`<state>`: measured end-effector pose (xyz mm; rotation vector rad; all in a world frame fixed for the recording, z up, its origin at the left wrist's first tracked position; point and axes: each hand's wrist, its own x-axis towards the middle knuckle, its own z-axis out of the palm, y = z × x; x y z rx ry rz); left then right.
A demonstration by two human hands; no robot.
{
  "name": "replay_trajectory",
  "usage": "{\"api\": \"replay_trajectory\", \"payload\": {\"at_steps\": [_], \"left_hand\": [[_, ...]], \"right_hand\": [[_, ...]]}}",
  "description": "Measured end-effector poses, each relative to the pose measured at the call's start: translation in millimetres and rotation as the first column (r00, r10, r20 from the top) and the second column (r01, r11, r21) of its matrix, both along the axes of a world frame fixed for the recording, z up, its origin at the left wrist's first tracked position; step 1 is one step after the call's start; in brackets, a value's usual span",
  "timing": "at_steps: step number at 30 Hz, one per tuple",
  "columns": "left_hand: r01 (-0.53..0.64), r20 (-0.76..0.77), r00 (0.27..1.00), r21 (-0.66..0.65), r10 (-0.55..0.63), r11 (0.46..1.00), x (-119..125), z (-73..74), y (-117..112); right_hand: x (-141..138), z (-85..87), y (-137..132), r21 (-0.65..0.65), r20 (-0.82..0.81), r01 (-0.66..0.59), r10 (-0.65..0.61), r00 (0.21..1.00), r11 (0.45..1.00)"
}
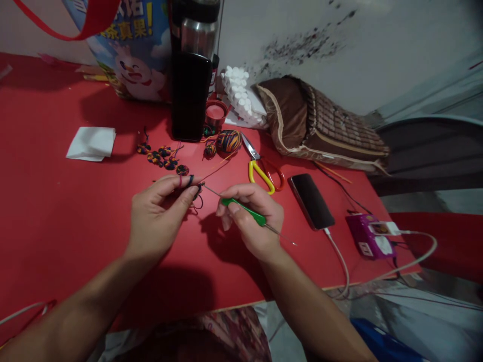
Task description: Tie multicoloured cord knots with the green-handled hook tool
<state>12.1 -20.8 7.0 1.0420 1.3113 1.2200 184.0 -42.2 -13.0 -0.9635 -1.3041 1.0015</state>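
red table (56, 226) | scissors (261, 172), phone (311, 201) beside crochet hook (244, 209) | yarn ball (228, 140) behind

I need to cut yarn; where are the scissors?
Head view: the scissors lie on the red table beyond the right hand, between the yarn ball and the phone.

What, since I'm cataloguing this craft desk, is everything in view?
table: one, red, under everything
yarn ball: one, multicoloured, mid-table
crochet pieces: about five, multicoloured, left of yarn ball
scissors: one, yellow and orange handles, right of yarn ball
phone: one, black, right of scissors
tissue: one, white, far left
flask: one, black, behind yarn ball
cushion: one, brown, back right
hook: one, green-handled, held
yarn piece: one, dark, held
left hand: one, bare, pinching yarn piece
right hand: one, bare, gripping hook
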Motion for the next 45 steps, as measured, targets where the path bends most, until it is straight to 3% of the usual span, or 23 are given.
{"api": "replay_trajectory", "payload": {"at_steps": [4, 8, 17, 24, 34, 40, 45], "left_hand": [[0.003, 0.033, 0.999, -0.038, -0.002, 0.999, 1, -0.3, -1], [0.053, 0.193, 0.981, -0.131, -0.027, 0.99, 1, -6.3, 0], [0.162, 0.439, 0.897, -0.212, -0.054, 0.964, -1, -9.4, 6], [0.187, 0.487, 0.872, -0.231, -0.053, 0.955, -3, -6.8, 11], [0.066, 0.42, 0.908, -0.163, 0.009, 0.984, -1, -5.3, 7], [0.207, 0.588, 0.809, -0.317, 0.021, 0.926, -5, -5.8, 15], [0.244, 0.654, 0.753, -0.371, 0.066, 0.896, -6, -5.1, 17]], "right_hand": [[-1, -1.1, -3, 0.03, 0.08, 0.031, -0.033, 0.996, 0.999], [-1, -3.3, -4, 0.088, 0.1, 0.039, -0.048, 0.994, 0.995], [-4, -3.7, -4, 0.019, 0.073, 0.088, -0.089, 0.993, 0.996], [0, -1.1, -2, 0.002, 0.035, -0.013, 0.013, 0.999, 1.0], [0, 1.0, -1, 0.05, 0.067, 0.05, -0.053, 0.996, 0.997], [0, 1.1, -1, 0.062, -0.042, 0.068, -0.066, 0.997, 0.996], [-1, 3.4, -1, 0.044, -0.017, 0.084, -0.083, 0.996, 0.995]]}}
